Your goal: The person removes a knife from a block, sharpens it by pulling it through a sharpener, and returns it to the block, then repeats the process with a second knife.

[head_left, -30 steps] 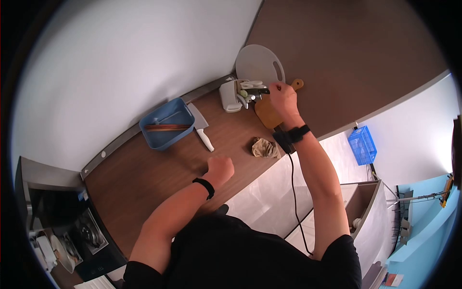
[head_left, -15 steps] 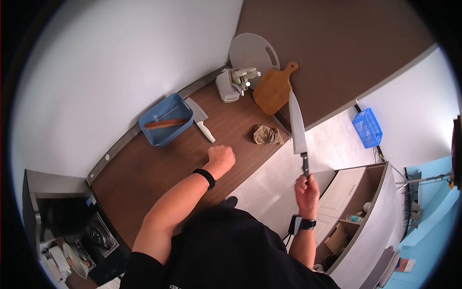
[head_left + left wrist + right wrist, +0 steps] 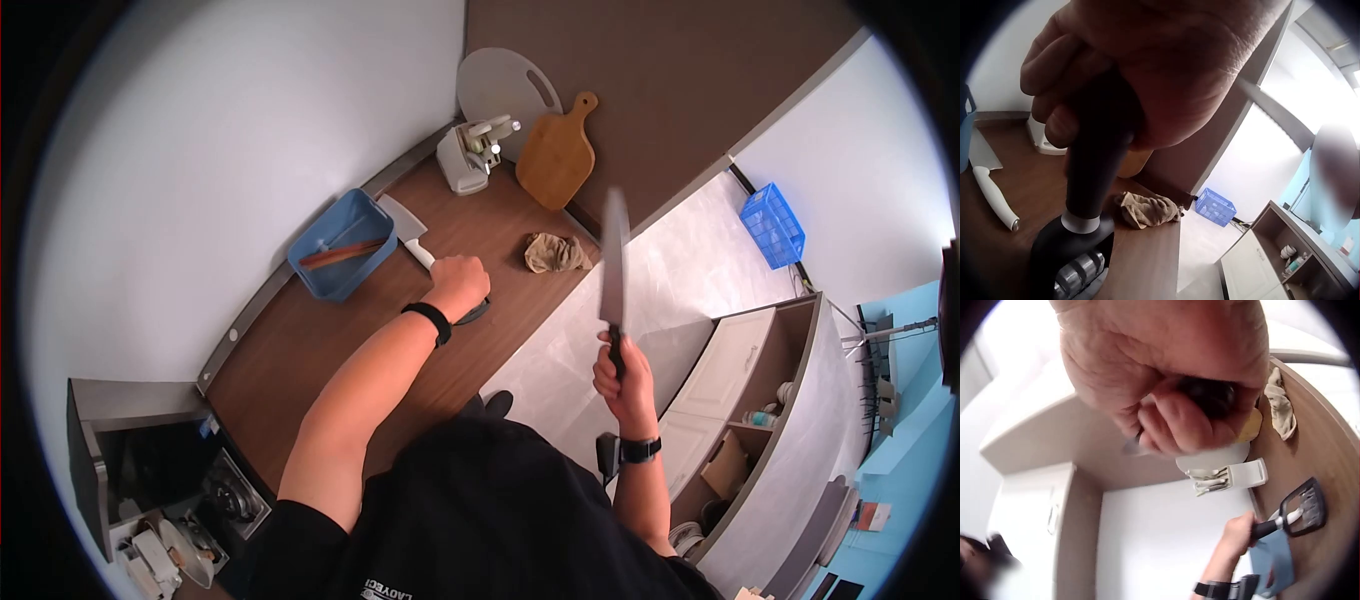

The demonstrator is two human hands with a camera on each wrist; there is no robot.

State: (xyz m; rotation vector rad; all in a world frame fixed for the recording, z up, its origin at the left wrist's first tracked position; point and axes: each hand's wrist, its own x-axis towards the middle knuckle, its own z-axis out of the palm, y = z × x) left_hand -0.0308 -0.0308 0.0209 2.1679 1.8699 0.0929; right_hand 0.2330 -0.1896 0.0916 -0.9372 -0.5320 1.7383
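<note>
We see the left hand [image 3: 458,285] curled round the black handle of a knife sharpener [image 3: 476,313] that sits on the counter [image 3: 265,350]. The right hand [image 3: 622,378] grips a long knife [image 3: 612,255] by its handle, blade up, just off the counter edge. Beyond lie a cleaver [image 3: 410,235], a blue bin [image 3: 335,250] and a rag [image 3: 555,252].

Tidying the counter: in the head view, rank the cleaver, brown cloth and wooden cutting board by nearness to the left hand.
1. Cleaver, just beyond the left hand.
2. Brown cloth, to its right.
3. Wooden cutting board, far back, propped upright.
</note>
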